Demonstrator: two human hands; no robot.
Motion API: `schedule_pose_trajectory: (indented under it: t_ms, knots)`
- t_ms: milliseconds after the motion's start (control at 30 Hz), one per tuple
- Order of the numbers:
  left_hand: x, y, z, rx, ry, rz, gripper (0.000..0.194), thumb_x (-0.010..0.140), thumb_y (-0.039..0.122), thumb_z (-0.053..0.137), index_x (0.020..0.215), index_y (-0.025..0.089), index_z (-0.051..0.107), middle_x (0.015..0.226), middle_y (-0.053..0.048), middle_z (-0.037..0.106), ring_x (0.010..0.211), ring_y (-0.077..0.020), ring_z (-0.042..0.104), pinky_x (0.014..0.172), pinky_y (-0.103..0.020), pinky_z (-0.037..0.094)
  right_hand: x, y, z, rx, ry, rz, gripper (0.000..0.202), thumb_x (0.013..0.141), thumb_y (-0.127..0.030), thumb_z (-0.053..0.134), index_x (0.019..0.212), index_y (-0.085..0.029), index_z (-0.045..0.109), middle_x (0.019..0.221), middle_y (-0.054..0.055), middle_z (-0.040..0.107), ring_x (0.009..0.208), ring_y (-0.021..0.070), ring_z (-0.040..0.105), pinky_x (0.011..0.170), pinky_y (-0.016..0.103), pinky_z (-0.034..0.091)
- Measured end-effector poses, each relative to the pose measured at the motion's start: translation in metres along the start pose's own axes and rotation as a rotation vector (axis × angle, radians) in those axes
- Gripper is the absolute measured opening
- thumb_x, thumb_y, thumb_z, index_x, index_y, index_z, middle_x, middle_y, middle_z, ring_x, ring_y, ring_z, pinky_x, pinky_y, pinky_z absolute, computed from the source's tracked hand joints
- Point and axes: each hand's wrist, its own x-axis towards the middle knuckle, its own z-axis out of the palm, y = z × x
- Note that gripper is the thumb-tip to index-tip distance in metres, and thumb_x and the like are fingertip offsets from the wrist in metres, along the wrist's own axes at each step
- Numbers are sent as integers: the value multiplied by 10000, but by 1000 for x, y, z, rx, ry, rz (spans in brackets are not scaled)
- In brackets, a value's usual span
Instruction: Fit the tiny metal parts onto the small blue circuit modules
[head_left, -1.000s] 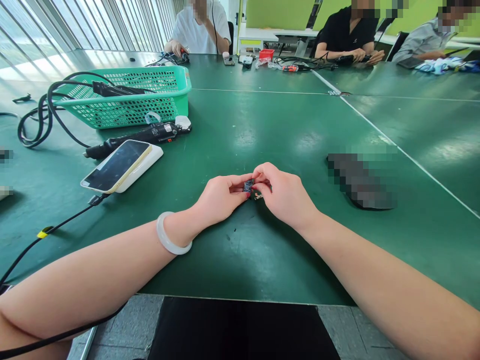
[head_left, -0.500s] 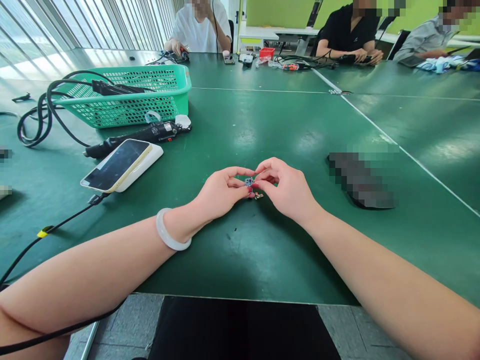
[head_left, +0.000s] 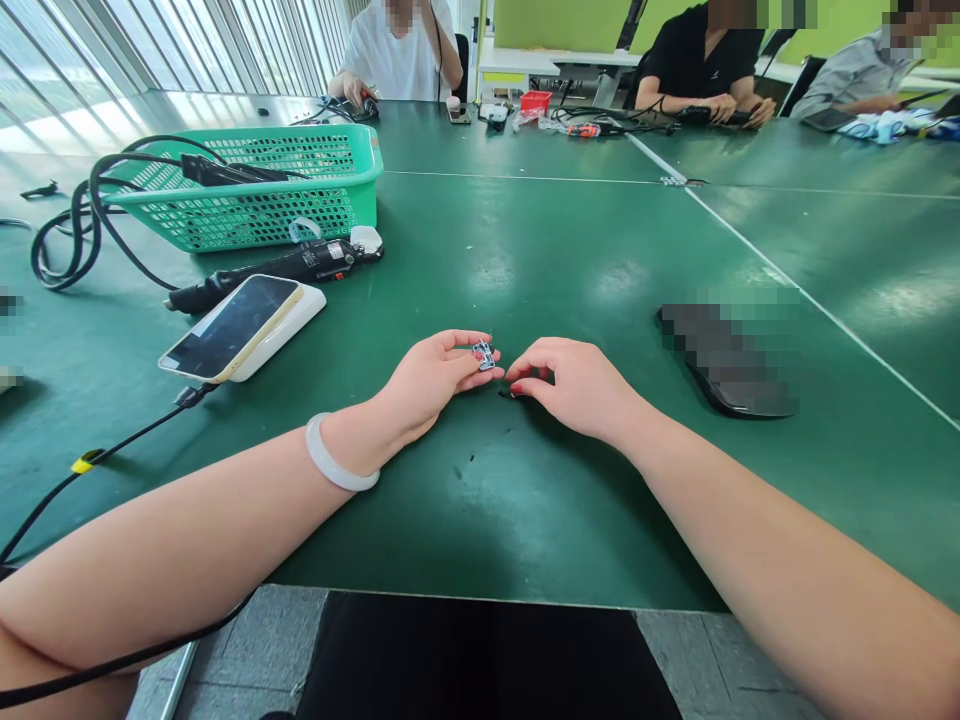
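My left hand point(head_left: 442, 372) is closed around a small grey-and-white part point(head_left: 484, 355) with cut-out shapes, pinched between thumb and fingers just above the table. It is too small to name more exactly. A white bangle point(head_left: 337, 455) circles the left wrist. Just right of it, and apart from it, my right hand point(head_left: 566, 380) is low over the table with thumb and fingertips drawn together. What they hold, if anything, is hidden. A tiny dark bit point(head_left: 503, 393) shows beside the right fingertips.
A phone point(head_left: 232, 325) rests on a white box, its cable running left. Behind it are a black electric screwdriver point(head_left: 277, 275) and a green basket point(head_left: 360, 185) with cables. A blurred dark object point(head_left: 727, 370) lies at right. Several people sit across the green table point(head_left: 570, 530).
My hands have moved apart; the small grey part stays in the left hand, now tilted and more exposed. My right hand has dropped towards the table. The gold-coloured piece under the fingers no longer shows.
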Motion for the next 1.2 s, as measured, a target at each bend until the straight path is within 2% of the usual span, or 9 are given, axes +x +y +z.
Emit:
schedule_pose_trajectory:
  t_ms: [100, 300, 400, 500, 567, 767, 1033, 1200]
  knots:
    - [0, -1, -1, -1, 1, 14, 143, 819, 109, 593, 956, 117, 554, 925, -81, 690, 798, -123, 680, 923, -345, 509, 0, -3, 6, -52, -16, -72, 61, 786, -246, 645, 784, -224, 702, 825, 22, 665, 827, 183, 565, 738, 332, 435]
    - [-1, 2, -1, 29, 1, 8, 175, 828, 121, 588, 1000, 139, 562, 907, -54, 681, 759, -108, 668, 868, -331, 514, 1, -3, 8, -83, -12, -102, 176, 818, -155, 550, 705, -210, 672, 778, 25, 666, 789, 179, 547, 722, 326, 420]
    - [1, 0, -3, 25, -50, 31, 220, 834, 132, 583, 1051, 151, 603, 892, -37, 677, 787, -105, 662, 885, -322, 504, 0, -4, 2, 59, 101, -34, 155, 809, -156, 551, 726, -212, 670, 738, 5, 661, 693, 147, 544, 663, 301, 418]
    - [3, -3, -5, 31, -112, 49, 206, 818, 180, 621, 1021, 144, 640, 877, -41, 683, 795, -105, 655, 876, -320, 505, -2, -8, -1, 270, 236, 34, 107, 809, -233, 588, 758, -215, 680, 705, -8, 652, 596, 119, 511, 603, 286, 417]
    - [3, -4, -6, 38, -139, 51, 217, 799, 220, 654, 1001, 142, 648, 867, -43, 690, 791, -109, 653, 849, -314, 512, -2, -11, 0, 394, 266, 44, 88, 792, -255, 613, 760, -213, 684, 723, -3, 655, 604, 117, 520, 603, 285, 430]
    - [0, -3, -6, 49, -178, 42, 241, 754, 270, 710, 945, 135, 654, 810, -43, 701, 774, -118, 656, 827, -311, 519, 0, -11, 8, 633, 234, 8, 78, 756, -275, 668, 729, -204, 680, 755, 4, 633, 691, 129, 565, 653, 297, 471]
    - [1, -2, -5, 27, -178, 20, 221, 752, 249, 712, 920, 122, 645, 776, -35, 704, 723, -95, 656, 765, -264, 523, 1, -9, 7, 821, 185, 74, 213, 655, -396, 765, 684, -200, 689, 746, 2, 629, 646, 127, 565, 638, 316, 478]
    - [0, -1, -3, 15, -171, 13, 224, 723, 234, 736, 881, 114, 631, 741, -35, 704, 709, -102, 661, 746, -263, 519, 1, -14, 8, 976, 143, 115, 222, 617, -385, 798, 677, -201, 690, 674, -9, 630, 647, 127, 566, 624, 302, 449]
